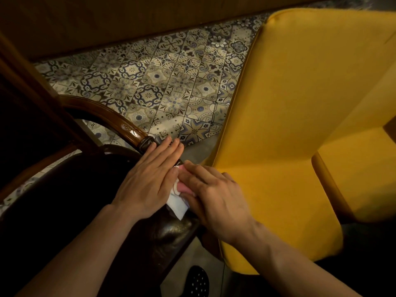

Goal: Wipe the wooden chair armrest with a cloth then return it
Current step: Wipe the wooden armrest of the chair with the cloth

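Note:
A dark wooden chair stands at the lower left, and its glossy curved armrest runs from the upper left down toward the middle. A small white and pink cloth lies on the padded part of the armrest, mostly hidden. My left hand lies flat with straight fingers over the armrest and the cloth's left edge. My right hand presses down on the cloth from the right, its fingers curled over it. The two hands touch each other above the cloth.
A yellow upholstered armchair fills the right side, close to the wooden chair. Patterned floor tiles stretch beyond the armrest to a wooden wall base. A dark perforated shoe shows at the bottom on grey floor.

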{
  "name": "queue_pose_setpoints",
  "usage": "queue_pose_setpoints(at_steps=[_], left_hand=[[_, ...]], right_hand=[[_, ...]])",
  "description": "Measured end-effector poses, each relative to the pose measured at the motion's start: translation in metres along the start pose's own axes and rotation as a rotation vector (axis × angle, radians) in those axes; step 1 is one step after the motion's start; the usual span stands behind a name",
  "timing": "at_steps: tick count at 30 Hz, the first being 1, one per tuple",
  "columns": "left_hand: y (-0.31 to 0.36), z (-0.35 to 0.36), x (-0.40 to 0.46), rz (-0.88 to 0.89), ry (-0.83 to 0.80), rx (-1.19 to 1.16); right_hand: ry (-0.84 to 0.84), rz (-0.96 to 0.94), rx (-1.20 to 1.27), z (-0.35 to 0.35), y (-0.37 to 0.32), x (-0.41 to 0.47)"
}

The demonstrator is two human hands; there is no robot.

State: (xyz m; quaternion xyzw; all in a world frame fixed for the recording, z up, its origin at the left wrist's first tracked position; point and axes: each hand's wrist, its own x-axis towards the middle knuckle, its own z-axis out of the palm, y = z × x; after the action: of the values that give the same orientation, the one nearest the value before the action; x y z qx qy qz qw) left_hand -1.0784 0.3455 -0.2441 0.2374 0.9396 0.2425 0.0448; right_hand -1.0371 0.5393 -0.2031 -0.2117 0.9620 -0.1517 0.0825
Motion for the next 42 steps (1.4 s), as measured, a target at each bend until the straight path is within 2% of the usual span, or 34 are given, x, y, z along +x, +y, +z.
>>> queue_pose_setpoints(at_steps=[4, 7, 12, 16, 20, 23, 28, 31, 37, 42], left_hand=[[0.000, 0.002, 0.000, -0.003, 0.020, -0.002], [0.000, 0.004, 0.002, -0.011, 0.023, 0.019], [0.000, 0.006, 0.000, -0.028, 0.016, 0.054], [0.005, 0.007, 0.001, -0.065, 0.014, 0.021], [0.005, 0.007, 0.000, -0.073, 0.016, 0.019], [0.005, 0.007, 0.000, -0.072, 0.023, 0.018], [0.003, 0.007, -0.001, -0.064, 0.040, -0.012], [0.002, 0.008, -0.004, -0.076, 0.059, -0.053], [-0.003, 0.011, 0.000, -0.051, 0.056, -0.055], [-0.004, 0.012, 0.000, -0.031, 0.080, -0.015]], right_hand=[[-0.029, -0.045, 0.085, -0.007, 0.013, 0.001], [0.031, -0.015, 0.144, -0.014, 0.032, -0.004], [0.251, 0.138, 0.107, -0.048, 0.071, 0.007], [0.459, 0.215, 0.061, -0.079, 0.072, 0.053], [0.629, 0.174, 0.084, -0.098, 0.049, 0.118], [0.527, -0.011, 0.161, -0.088, 0.015, 0.162], [0.027, -0.416, 0.193, -0.047, -0.027, 0.194], [-0.181, -0.540, 0.121, -0.025, -0.027, 0.198], [-0.162, -0.591, 0.209, -0.003, -0.024, 0.221], [-0.136, -0.576, 0.222, 0.008, -0.056, 0.267]])
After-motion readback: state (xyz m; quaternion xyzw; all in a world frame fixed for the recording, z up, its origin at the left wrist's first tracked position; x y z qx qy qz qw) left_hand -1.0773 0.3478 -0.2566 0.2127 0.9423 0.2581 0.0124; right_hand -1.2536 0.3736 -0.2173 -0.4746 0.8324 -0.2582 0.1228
